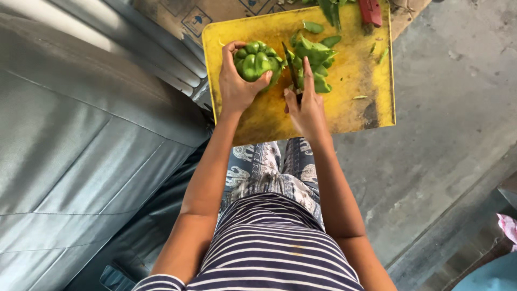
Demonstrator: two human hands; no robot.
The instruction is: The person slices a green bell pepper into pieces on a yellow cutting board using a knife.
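A green bell pepper (257, 61) rests on a yellow cutting board (355, 70), and my left hand (235, 81) is closed around its left side. My right hand (306, 105) grips a dark-bladed knife (291, 67), index finger laid along the spine. The blade stands between the whole pepper and a pile of cut green pepper pieces (316, 59) to its right. More green scraps lie near the board's far edge.
A red object (371, 11) lies at the board's far right corner, on flattened cardboard (183, 16). A grey cushioned seat (81, 134) fills the left. Bare concrete floor (447, 108) spreads to the right. My striped shirt and patterned trousers are below.
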